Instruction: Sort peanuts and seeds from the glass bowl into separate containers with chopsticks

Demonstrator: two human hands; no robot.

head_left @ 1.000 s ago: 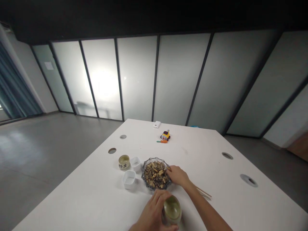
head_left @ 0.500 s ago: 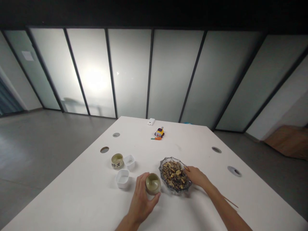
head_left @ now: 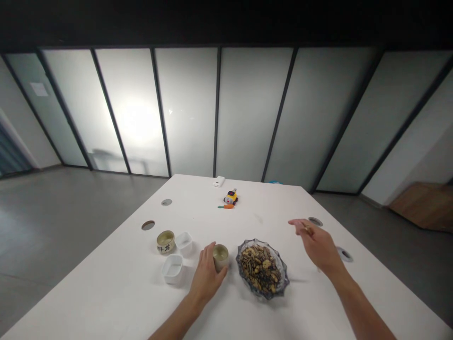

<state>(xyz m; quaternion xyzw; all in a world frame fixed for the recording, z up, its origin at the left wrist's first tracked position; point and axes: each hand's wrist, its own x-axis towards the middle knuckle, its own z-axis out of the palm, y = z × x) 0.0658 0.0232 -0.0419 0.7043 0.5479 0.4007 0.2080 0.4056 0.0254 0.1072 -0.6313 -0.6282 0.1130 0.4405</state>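
My left hand [head_left: 208, 274] is closed around a small greenish ceramic cup [head_left: 221, 255], which stands upright with its mouth facing up. Just right of the cup is a scalloped glass bowl [head_left: 282, 287] filled with mixed seeds and nuts [head_left: 261, 267]. My right hand [head_left: 318, 245] is raised beyond the bowl's right side, fingers pinched on a thin wooden stick [head_left: 308, 230] seen nearly end-on; most of it is hidden, so I cannot tell whether it is a chopstick. To the left of my left hand are two white plastic cups [head_left: 173, 269] and a ceramic bowl with dark lettering [head_left: 165, 242].
Toward the far end of the white table [head_left: 212, 226] are a yellow toy car [head_left: 231, 196], an orange toy carrot [head_left: 228, 206] and a white box-like device [head_left: 219, 182]. Round holes [head_left: 148, 225] pierce the tabletop near both sides. Frosted glass panels stand behind.
My right hand has left the glass bowl, moving right and up with the stick. The cup in my left hand has gone from tilted toward me to upright. The view has shifted slightly.
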